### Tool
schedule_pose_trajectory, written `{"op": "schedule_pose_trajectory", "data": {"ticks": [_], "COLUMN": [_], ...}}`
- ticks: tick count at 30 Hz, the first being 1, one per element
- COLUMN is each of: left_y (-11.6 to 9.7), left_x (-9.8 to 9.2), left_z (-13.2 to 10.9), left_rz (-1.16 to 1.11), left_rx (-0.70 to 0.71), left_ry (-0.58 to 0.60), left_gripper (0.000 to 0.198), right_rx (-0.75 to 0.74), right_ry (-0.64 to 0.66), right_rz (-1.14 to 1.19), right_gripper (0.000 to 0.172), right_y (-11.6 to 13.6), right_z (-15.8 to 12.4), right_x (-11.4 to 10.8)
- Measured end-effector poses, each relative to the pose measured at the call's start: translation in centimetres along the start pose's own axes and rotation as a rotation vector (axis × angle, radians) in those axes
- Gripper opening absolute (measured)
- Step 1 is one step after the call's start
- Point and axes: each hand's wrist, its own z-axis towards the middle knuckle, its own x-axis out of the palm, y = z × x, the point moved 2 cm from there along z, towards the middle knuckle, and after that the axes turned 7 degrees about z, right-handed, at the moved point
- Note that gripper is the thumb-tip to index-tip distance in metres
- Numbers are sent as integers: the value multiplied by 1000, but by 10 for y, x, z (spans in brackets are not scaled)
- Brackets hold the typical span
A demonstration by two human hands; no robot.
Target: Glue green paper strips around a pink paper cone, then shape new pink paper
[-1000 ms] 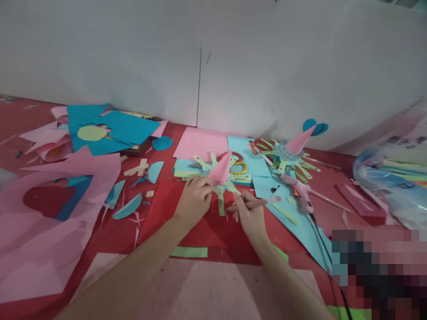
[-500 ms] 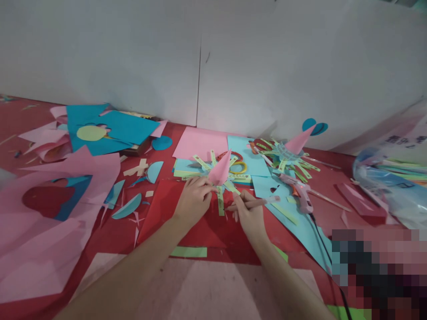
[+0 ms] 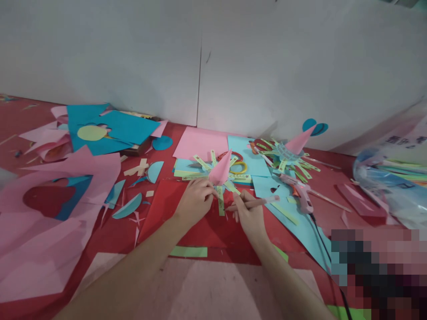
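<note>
A paper craft with a pink cone point(image 3: 220, 170) and pale green patterned strips point(image 3: 221, 205) fanning out around it stands on a red sheet point(image 3: 196, 231). My left hand point(image 3: 196, 198) is closed at the cone's near-left base, its fingers on the front strip. Gripped in my right hand point(image 3: 248, 218) is a pen point(image 3: 263, 202), slanted, with its tip close to the right edge of that strip. Whether the tip touches paper I cannot tell. Behind the cone lie scissors with red and yellow handles point(image 3: 240, 168), partly covered by the craft.
A second cone craft point(image 3: 293, 153) stands back right, near a pink glue gun point(image 3: 302, 193) with a black cord. Pink paper point(image 3: 43, 258) and blue sheets point(image 3: 123, 129) lie left among scraps. At far right is a clear plastic bag point(image 3: 393, 173). A white wall rises behind.
The fingers of my left hand have shifted very slightly to the right at the front strip. My right hand and the pen look the same.
</note>
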Motion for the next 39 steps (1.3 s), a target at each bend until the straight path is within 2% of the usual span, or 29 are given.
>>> {"op": "schedule_pose_trajectory", "data": {"ticks": [8,18,39], "left_y": [-4,-3,-1], "left_x": [0,5,7], "left_z": [0,0,-1], "left_rz": [-19,30,10], "left_rx": [69,71,55], "left_ry": [31,130,144], "left_gripper": [31,31,29], "right_rx": [-22,-21,-27], "right_ry": [-8,16,33], "right_rz": [-32,-77,-114], "right_gripper": [34,34,32], "right_y": [4,4,4], "right_z": [-1,-2,-2], "right_x": [0,1,2]}}
